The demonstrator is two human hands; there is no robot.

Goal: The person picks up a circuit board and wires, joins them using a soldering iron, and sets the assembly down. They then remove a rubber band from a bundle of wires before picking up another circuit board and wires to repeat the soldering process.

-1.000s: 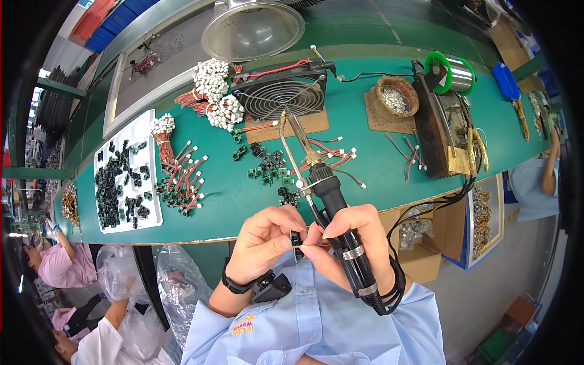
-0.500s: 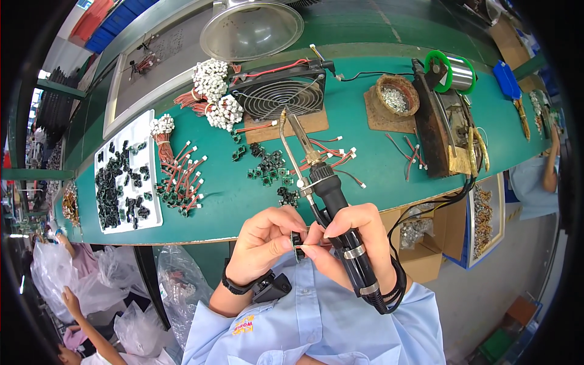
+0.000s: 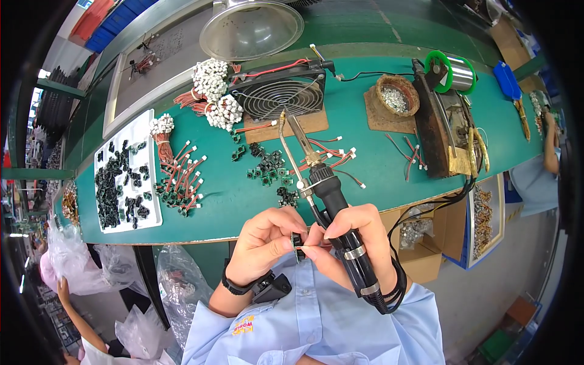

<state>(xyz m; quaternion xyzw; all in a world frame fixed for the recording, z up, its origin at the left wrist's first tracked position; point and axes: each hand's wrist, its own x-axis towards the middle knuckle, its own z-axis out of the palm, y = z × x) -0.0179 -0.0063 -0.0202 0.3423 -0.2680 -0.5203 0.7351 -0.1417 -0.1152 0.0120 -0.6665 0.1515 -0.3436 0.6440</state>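
Observation:
Between the thumb and fingers of my left hand (image 3: pixel 260 240) is a small circuit board (image 3: pixel 297 243) with a black part on it, held over the table's front edge. My right hand (image 3: pixel 372 246) wraps round a soldering iron (image 3: pixel 330 190), whose thin metal feed tube runs beside the tip and points away from me. The right thumb and fingertip also pinch close to the board, at what looks like a thin red wire; the contact is partly hidden. Beyond my hands lie several loose green-and-black boards (image 3: pixel 267 167) and red-and-black wires with white connectors (image 3: pixel 340 157).
A white tray (image 3: pixel 155 207) of black parts stands left, beside wired boards (image 3: pixel 177 194). Behind are bundled connectors (image 3: pixel 211 79) and a fan (image 3: pixel 280 97). At right are a round bowl (image 3: pixel 398 96), a solder spool (image 3: pixel 459 74) and trailing cables (image 3: pixel 444 201). Other people work at both sides.
My hands, the board and the iron stay almost still. At the lower left, another person's arm and the clear plastic bags have shifted; the person at far right has moved slightly.

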